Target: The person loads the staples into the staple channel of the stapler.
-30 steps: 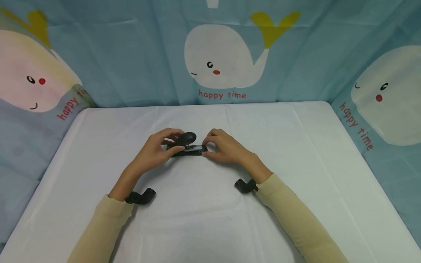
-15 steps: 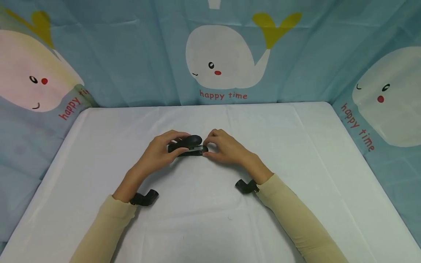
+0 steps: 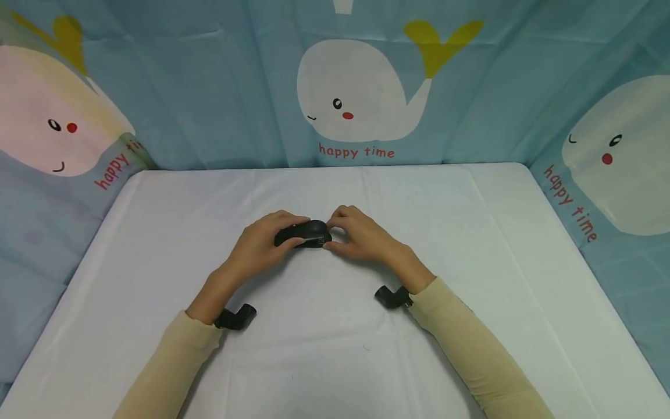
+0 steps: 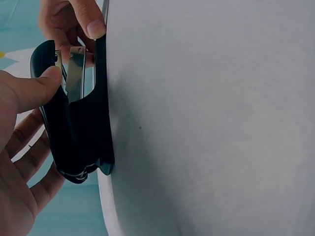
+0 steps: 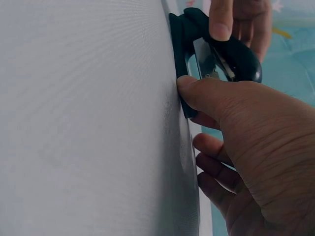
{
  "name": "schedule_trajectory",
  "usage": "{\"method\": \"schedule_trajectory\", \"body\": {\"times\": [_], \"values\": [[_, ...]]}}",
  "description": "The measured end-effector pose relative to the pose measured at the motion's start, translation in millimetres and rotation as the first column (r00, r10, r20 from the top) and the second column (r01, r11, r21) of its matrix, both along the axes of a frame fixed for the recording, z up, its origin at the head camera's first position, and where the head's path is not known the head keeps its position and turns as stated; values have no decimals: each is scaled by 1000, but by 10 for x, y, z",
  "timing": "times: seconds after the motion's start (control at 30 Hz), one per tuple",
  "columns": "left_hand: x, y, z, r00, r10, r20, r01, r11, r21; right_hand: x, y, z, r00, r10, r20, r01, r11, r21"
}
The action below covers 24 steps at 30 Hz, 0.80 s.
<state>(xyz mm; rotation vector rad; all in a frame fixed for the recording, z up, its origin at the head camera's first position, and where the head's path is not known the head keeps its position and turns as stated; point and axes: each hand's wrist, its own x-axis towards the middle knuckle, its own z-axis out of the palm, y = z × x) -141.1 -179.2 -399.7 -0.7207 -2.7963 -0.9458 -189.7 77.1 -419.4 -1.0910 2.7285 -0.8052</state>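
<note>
A black stapler point(image 3: 313, 231) lies along the white tabletop between the two hands. The left hand point(image 3: 262, 241) grips its top arm from the left, thumb on the near side and fingers on the far side. At the other end, the right hand point(image 3: 361, 235) pinches the tip of the base between thumb and fingers. In the left wrist view the top arm of the stapler point(image 4: 61, 125) stands apart from the base, with the metal staple channel showing between them. The right wrist view shows the right thumb on the base's edge and the rounded nose of the top arm point(image 5: 248, 64).
White cloth covers the table point(image 3: 335, 355). Behind and at both sides hangs a blue curtain point(image 3: 209, 87) printed with whales. A black wrist camera sits on the left wrist point(image 3: 237, 317) and another on the right wrist point(image 3: 391, 297).
The left hand has shifted right and slightly nearer, and the stapler's top arm has swung down over the base, covering most of the metal channel. The right hand has hardly moved.
</note>
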Motion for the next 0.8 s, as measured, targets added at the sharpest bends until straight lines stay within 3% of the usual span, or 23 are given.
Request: {"method": "schedule_trajectory", "body": {"times": [0.37, 0.8], "values": [[9, 20, -8, 1000, -2, 14, 3, 999, -37, 1, 6, 5, 1000, 7, 2, -7, 1000, -8], [55, 74, 38, 1000, 8, -16, -9, 996, -84, 10, 11, 24, 1000, -7, 29, 6, 1000, 21]]}}
